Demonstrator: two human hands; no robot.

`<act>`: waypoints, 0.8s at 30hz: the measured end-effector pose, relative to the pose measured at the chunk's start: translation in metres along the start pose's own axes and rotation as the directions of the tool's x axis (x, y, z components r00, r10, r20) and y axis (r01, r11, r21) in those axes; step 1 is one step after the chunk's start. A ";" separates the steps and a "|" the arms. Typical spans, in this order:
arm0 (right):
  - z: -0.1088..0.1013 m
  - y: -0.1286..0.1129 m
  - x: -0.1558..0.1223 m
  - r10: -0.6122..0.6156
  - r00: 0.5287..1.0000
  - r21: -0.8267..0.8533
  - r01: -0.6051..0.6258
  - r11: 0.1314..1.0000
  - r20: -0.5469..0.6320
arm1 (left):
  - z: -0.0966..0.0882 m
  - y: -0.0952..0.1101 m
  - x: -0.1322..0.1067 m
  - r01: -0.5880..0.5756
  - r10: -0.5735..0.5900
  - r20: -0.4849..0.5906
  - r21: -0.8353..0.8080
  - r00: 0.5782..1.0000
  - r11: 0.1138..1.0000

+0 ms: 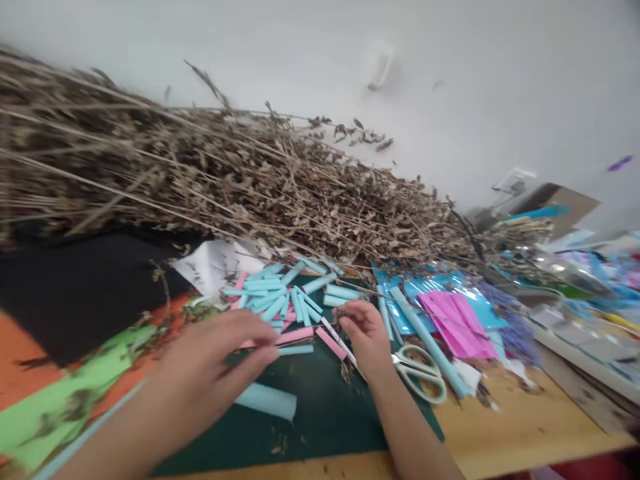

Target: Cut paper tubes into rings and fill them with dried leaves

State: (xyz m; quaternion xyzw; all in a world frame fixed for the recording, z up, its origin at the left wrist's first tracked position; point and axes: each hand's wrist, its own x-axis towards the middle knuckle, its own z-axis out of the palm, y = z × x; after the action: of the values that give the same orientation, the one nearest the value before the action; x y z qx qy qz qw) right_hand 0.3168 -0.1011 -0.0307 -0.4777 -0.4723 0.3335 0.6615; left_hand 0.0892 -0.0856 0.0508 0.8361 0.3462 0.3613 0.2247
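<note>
My left hand [215, 367] hovers over the left part of the green cutting mat [340, 413], thumb and fingers pinched together. From its fingertips a thin dried twig [297, 343] appears to run toward my right hand [369, 337], blurred. My right fingers are closed on a dried, leafy bit of it. Short light-blue paper rolls [275, 307] and pink paper rolls [331, 343] are heaped just beyond both hands. A wider light-blue roll [270, 401] lies below my left hand. Scissors [420, 375] with pale green handles rest beside my right wrist, their blades partly hidden.
A large heap of dried branches [280, 180] spans the back along the wall. Black sheet [90, 287] and green paper [75, 393] lie left. A long blue roll [430, 343], folded pink paper [457, 323] and a blue plastic packet [487, 310] lie right.
</note>
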 end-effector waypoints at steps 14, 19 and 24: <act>0.069 -0.004 -0.019 0.312 0.900 0.562 -0.435 0.703 0.305 | 0.057 -0.040 -0.002 -0.073 0.060 0.199 0.062 0.978 0.995; 0.068 0.005 -0.024 0.318 0.900 0.515 -0.432 0.741 0.297 | 0.057 -0.045 -0.001 -0.110 0.115 0.123 -0.048 0.986 0.993; 0.066 0.011 -0.024 0.351 0.889 0.450 -0.453 0.770 0.294 | 0.052 -0.047 0.000 -0.119 0.120 0.012 -0.054 0.993 0.991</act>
State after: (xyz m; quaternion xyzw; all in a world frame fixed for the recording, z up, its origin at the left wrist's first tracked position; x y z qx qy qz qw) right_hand 0.2467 -0.0984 -0.0417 -0.3424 -0.3158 0.6243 0.6271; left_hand 0.1091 -0.0610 -0.0115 0.8518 0.2842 0.3769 0.2273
